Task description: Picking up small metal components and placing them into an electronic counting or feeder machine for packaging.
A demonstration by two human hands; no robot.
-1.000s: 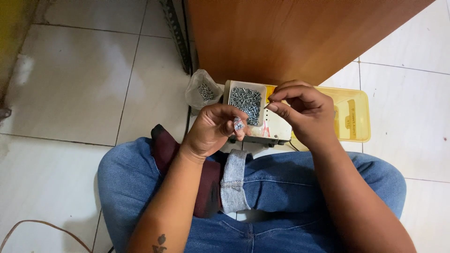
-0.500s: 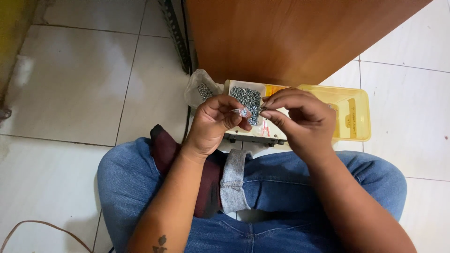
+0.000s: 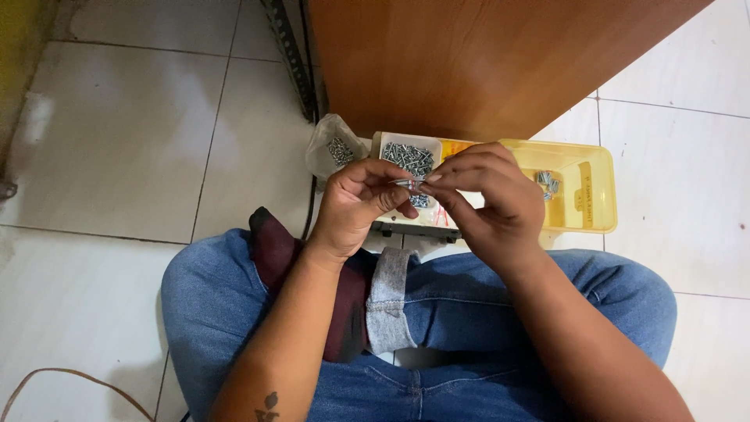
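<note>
Overhead, a brown wooden panel (image 3: 500,62) above white floor tiles (image 3: 117,156). Below it, crossed legs in blue jeans (image 3: 484,312), with a grey-cuffed dark sock (image 3: 344,305) tucked between.

On the floor just ahead of the knees, a yellow plastic organiser box (image 3: 594,191) with a few fasteners in one compartment. Touching its left end, a white tray (image 3: 406,152) heaped with small silver screws. Just left again, a clear plastic bag (image 3: 332,148) holding more of the same.

Left hand (image 3: 361,205) curled nearly closed, thumb and forefinger pinching one end of a small silver screw (image 3: 408,184). Right hand (image 3: 488,199) likewise closed down to a fingertip pinch, meeting the same screw from the other side. Held in the air above the tray, in front of the heap.

Long axis of the screw roughly level, running left to right between the two pinches. Which end carries the head: too small and too covered to tell.

Likely handling: very light, rigid, smooth metal, so prone to slipping and rolling away if dropped. Not fragile. Best taken across the shank or by the head with fingertip pads, as here; threads probably giving some grip.
</note>
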